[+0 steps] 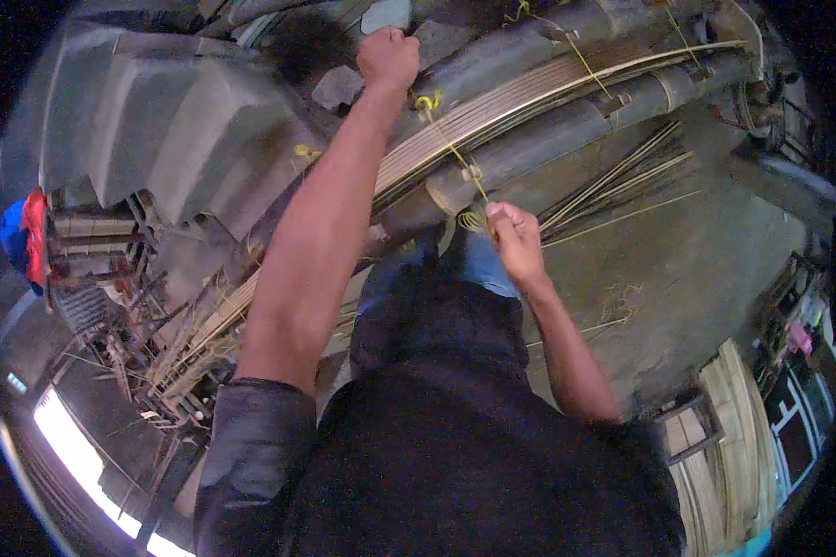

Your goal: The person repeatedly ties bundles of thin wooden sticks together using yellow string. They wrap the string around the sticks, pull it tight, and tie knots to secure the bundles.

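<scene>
Long thin strips [529,100], apparently split bamboo or wood, run side by side in a flat band between two thick dark poles. A yellow cord [451,147] crosses over the band, with a knot or loop at its far end and a small coil near the closer pole [553,141]. My right hand [516,239] pinches the near end of this cord, on my side of that pole. Beyond the far pole [488,79], my left hand [389,59] is closed in a fist; what it holds, if anything, is hidden.
More yellow ties [585,63] cross the strips farther right. Loose strips [613,176] lie on the floor at right. Grey step-like blocks [172,121] stand at left, above a cluttered heap of sticks [172,371]. Pale boards [729,446] lean at lower right.
</scene>
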Demonstrator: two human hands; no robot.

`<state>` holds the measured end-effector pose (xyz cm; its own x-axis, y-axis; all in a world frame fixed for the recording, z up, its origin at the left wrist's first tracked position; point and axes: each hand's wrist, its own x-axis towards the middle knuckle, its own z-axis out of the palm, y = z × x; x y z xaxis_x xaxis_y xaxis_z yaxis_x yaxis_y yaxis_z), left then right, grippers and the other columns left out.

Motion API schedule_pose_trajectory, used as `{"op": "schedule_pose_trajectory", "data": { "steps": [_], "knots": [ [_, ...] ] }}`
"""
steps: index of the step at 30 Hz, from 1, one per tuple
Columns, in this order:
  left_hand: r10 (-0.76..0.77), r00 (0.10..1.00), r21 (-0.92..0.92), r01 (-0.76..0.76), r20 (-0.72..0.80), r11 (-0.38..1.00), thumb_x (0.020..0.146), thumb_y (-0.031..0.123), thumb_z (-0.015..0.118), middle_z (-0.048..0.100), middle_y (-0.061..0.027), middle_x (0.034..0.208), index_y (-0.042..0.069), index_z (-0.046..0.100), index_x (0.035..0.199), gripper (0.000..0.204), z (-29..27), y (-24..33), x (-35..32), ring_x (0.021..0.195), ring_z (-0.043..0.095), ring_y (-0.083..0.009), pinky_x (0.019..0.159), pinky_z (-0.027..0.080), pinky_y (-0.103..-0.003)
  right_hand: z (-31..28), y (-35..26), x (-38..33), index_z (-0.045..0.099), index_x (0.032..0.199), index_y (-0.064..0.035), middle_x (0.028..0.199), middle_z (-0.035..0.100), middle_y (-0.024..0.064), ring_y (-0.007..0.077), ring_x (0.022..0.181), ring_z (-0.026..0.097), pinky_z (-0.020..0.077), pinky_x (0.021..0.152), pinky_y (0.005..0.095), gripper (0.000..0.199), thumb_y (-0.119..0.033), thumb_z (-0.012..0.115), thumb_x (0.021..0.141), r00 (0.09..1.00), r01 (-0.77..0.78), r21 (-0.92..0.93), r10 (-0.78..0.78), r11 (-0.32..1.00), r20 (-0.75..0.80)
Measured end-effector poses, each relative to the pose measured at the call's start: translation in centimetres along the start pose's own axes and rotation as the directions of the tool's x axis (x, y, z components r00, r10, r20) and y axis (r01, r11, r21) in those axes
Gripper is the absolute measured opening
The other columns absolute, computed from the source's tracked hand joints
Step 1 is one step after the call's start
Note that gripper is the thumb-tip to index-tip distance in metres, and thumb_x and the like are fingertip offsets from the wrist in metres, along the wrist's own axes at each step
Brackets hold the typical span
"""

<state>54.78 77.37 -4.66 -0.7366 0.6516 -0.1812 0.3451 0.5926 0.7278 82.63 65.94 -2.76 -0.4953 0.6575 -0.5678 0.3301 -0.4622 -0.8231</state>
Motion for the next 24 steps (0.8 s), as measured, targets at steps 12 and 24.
{"op": "schedule_pose_trajectory", "data": {
  "steps": [12, 24],
  "knots": [
    [0.173, 0.976, 0.060, -0.182, 0.136, 0.982, 0.092, 0.030, 0.056, 0.068, -0.0110, 0.108, 0.005, 0.063, 0.113, 0.033, -28.4, -15.8, -3.9, 0.101, 0.063, -0.0184, 0.089, 0.046, -0.030, 1.0, 5.4, -9.2, 0.055, 0.125, -0.0036, 0.113, 0.062, 0.0126, 0.0225, 0.108, 0.059, 0.0456, 0.093, 0.0352, 0.037, -0.010, 0.059, 0.088, 0.955, 0.161, -0.449, -0.024, 0.879, 0.295],
    [0.409, 0.891, 0.064, -0.428, 0.196, 0.902, 0.087, 0.017, 0.059, 0.065, -0.0201, 0.098, 0.004, 0.062, 0.108, 0.024, -29.8, -23.9, -22.9, 0.092, 0.063, -0.0360, 0.080, 0.048, -0.045, 29.6, -14.2, -12.8, 0.062, 0.088, -0.0046, 0.084, 0.065, 0.0107, 0.0259, 0.084, 0.063, 0.0501, 0.077, 0.0361, 0.012, -0.016, 0.058, 0.089, 0.647, 0.756, -0.609, -0.417, 0.242, 0.638]
  ]
}}
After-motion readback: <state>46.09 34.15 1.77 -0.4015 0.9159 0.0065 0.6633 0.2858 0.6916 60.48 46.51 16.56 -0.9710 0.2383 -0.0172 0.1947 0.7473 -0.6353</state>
